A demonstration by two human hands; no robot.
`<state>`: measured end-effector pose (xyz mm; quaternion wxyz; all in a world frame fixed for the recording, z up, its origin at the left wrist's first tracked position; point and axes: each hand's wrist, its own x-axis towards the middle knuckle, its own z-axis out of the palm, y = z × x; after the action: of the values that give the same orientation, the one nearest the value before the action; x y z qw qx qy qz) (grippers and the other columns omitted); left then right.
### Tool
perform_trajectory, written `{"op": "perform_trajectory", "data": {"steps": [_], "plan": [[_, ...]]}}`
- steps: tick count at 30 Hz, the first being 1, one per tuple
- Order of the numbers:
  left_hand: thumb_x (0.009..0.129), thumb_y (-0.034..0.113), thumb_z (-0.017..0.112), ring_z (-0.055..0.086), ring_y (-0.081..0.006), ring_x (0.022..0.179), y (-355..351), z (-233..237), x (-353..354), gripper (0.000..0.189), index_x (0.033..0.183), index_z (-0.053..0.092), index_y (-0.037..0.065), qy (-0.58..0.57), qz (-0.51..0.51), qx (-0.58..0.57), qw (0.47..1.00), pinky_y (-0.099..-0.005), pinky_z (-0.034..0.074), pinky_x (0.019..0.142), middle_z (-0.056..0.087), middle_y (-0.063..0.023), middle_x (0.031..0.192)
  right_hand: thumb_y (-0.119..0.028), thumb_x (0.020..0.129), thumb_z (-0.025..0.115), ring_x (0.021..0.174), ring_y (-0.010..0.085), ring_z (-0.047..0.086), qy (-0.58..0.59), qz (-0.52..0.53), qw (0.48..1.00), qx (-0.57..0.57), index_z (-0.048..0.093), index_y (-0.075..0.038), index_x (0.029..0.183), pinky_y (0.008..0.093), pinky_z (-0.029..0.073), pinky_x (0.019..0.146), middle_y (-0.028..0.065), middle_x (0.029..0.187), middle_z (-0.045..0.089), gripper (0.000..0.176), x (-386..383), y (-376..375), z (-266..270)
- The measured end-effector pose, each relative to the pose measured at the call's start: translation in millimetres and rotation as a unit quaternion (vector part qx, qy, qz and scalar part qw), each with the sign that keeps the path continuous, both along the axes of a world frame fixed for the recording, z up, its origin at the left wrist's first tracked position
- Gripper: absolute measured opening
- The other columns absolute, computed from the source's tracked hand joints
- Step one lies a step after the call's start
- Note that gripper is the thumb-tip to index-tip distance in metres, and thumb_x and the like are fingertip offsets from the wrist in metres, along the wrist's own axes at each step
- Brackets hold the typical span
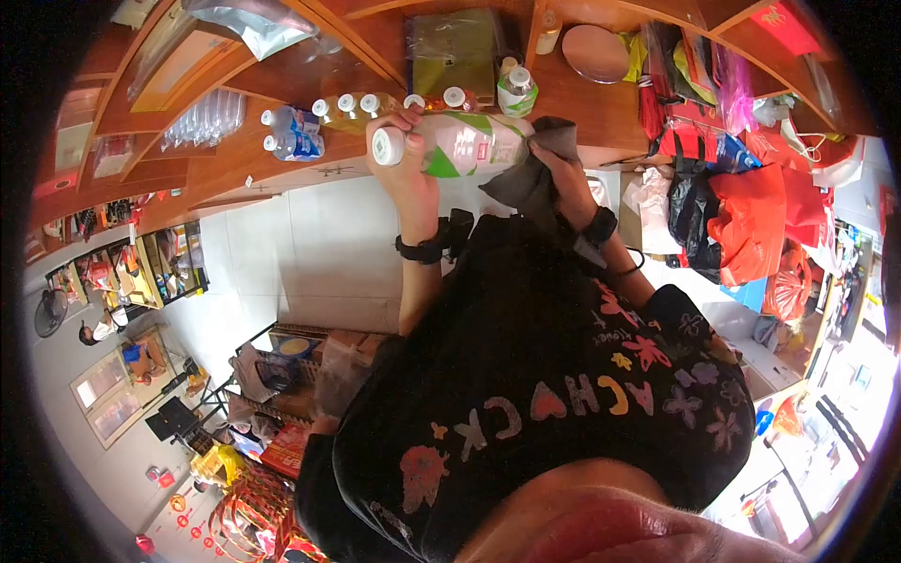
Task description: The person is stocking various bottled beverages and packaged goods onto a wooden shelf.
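My left hand (405, 169) is wrapped round the neck end of a large plastic bottle (474, 143) with a white cap and a green, white and pink label. The bottle lies sideways in front of the shelf, its cap pointing left. My right hand (561, 174) grips a dark grey cloth (526, 178), which is pressed over the bottle's base end and hides it. Behind, a smaller bottle (517, 92) with a white cap and green label stands on the wooden shelf (601, 117).
Several capped drink bottles (374, 103) line the shelf, with blue-labelled water bottles (293, 133) to the left. A round plate-like object (595, 53) lies behind. Red bags (751, 220) hang at the right. Boxes (343, 357) and a red woven basket (258, 511) stand at lower left.
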<state>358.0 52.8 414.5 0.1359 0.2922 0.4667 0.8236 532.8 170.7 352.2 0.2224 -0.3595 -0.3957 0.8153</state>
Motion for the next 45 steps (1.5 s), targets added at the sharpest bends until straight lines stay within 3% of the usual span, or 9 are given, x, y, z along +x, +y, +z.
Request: {"op": "perform_trajectory", "data": {"steps": [7,10,17,22,27,31,34,39,45], "plan": [[0.09,0.027,0.066,0.052,-0.019,0.104,8,-9,17,0.031,0.103,0.048,0.006,-0.086,0.039,-0.008,0.996,-0.0365,0.04,0.096,0.052,-0.005,0.099,-0.033,0.096,0.055,0.102,0.017,0.056,-0.003,-0.045,0.998,-0.043,0.058,0.0,0.12,0.0287,0.044,0.088,0.0078,0.111,0.063,0.042,-1,0,-31],[0.091,0.031,0.063,0.054,-0.0176,0.102,9,-15,20,0.031,0.106,0.05,0.007,-0.241,0.037,0.026,0.969,-0.0358,0.042,0.093,0.056,-0.0039,0.098,-0.035,0.096,0.053,0.106,0.0182,0.056,-0.147,-0.035,0.948,0.28,0.057,0.001,0.122,0.0286,0.042,0.091,0.0102,0.114,0.062,0.044,6,-10,-16],[0.098,0.039,0.044,0.056,-0.0226,0.112,5,-27,14,0.04,0.122,0.053,0.008,-0.354,-0.023,0.037,0.934,-0.0402,0.042,0.096,0.061,-0.0073,0.116,-0.041,0.095,0.055,0.098,0.0191,0.058,-0.052,-0.054,0.988,0.136,0.06,-0.003,0.116,0.0308,0.045,0.086,0.0098,0.108,0.063,0.043,5,7,4],[0.093,0.041,0.049,0.054,-0.0237,0.108,-4,-20,5,0.038,0.116,0.053,0.011,-0.277,-0.042,0.069,0.957,-0.0429,0.041,0.097,0.059,-0.0053,0.109,-0.039,0.094,0.057,0.085,0.0176,0.056,0.022,0.014,0.987,-0.16,0.059,-0.009,0.11,0.0338,0.048,0.078,0.0054,0.098,0.061,0.034,3,19,58],[0.082,0.043,0.065,0.046,-0.0138,0.086,-6,-11,-3,0.036,0.084,0.04,0.018,-0.207,-0.181,0.142,0.951,-0.0448,0.039,0.093,0.038,0.0047,0.078,-0.037,0.097,0.054,0.105,0.0141,0.058,-0.022,0.219,0.975,-0.013,0.055,-0.004,0.123,0.0324,0.048,0.092,0.0063,0.12,0.06,0.042,3,13,34],[0.079,0.04,0.068,0.044,-0.0146,0.078,-13,-10,0,0.037,0.082,0.04,0.016,-0.176,-0.257,0.11,0.944,-0.0484,0.039,0.091,0.04,0.0044,0.074,-0.037,0.098,0.051,0.109,0.0162,0.057,0.003,0.372,0.924,-0.088,0.049,0.001,0.13,0.0318,0.044,0.099,0.0073,0.124,0.058,0.05,-6,6,21],[0.077,0.035,0.07,0.044,-0.0149,0.076,-13,-12,-5,0.036,0.08,0.04,0.014,-0.125,-0.273,0.062,0.952,-0.047,0.04,0.089,0.039,0.0025,0.072,-0.039,0.1,0.046,0.111,0.0188,0.057,0.03,0.357,0.933,0.022,0.046,0.0,0.134,0.0324,0.043,0.099,0.0109,0.125,0.058,0.052,-15,2,3],[0.074,0.029,0.072,0.043,-0.0153,0.073,-9,3,-2,0.035,0.081,0.043,0.011,-0.073,-0.181,-0.031,0.98,-0.0379,0.04,0.078,0.039,0.001,0.073,-0.048,0.098,0.044,0.111,0.023,0.057,-0.188,0.417,0.86,0.226,0.05,0.001,0.132,0.0339,0.042,0.1,0.0171,0.124,0.059,0.059,-18,19,-2],[0.075,0.024,0.073,0.045,-0.0152,0.073,4,8,0,0.032,0.081,0.045,0.01,-0.047,-0.157,-0.032,0.986,-0.0343,0.041,0.074,0.043,-0.0004,0.075,-0.044,0.1,0.04,0.125,0.028,0.048,-0.189,0.339,0.888,0.246,0.046,-0.007,0.137,0.0371,0.033,0.108,0.0196,0.133,0.052,0.053,-11,31,15]]}}
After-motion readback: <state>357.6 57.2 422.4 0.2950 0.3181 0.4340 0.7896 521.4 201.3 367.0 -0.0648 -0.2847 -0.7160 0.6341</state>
